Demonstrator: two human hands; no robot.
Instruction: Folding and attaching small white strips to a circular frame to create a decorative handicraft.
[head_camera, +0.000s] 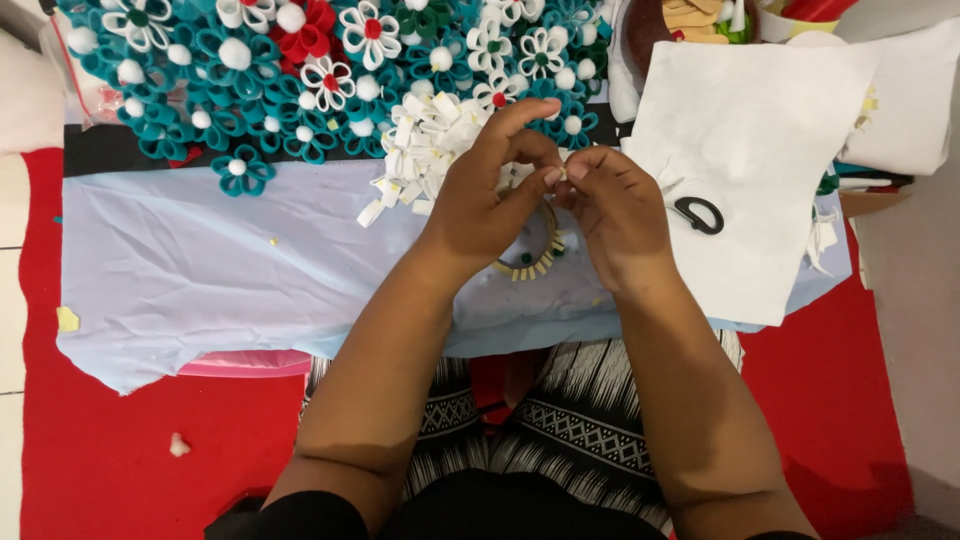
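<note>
Both hands met at the middle of the frame, just above the centre. The left hand (485, 195) had thumb and forefinger curled together in a pinch, and the right hand (612, 205) had its fingertips closed toward the same spot, so the two pinches touched over a small white loop piece (562, 172) that was mostly hidden between them. Directly under the hands lay a partly built ring of loops (538, 262), yellowish with dark dots, resting on the pale blue cloth (200, 270).

The step in hand looked like folding or pinching one petal loop into shape. The next move would likely call for a steady, small grip and a short drop to the ring below, without letting the fold spring open.

To the upper left of the hands sat a pile of white loop pieces (420, 140), touching the left knuckles. Beyond it, across the top left of the frame, finished teal, white and red flowers (250, 70) lay packed close. At right, a white sheet (740, 150) carried black-handled scissors (699, 214), just beside the right hand.

Open room lay to the lower left on the blue cloth, whose near edge ran just past the wrists above the red floor covering (110, 450); the crowded top and right sides left little slack
</note>
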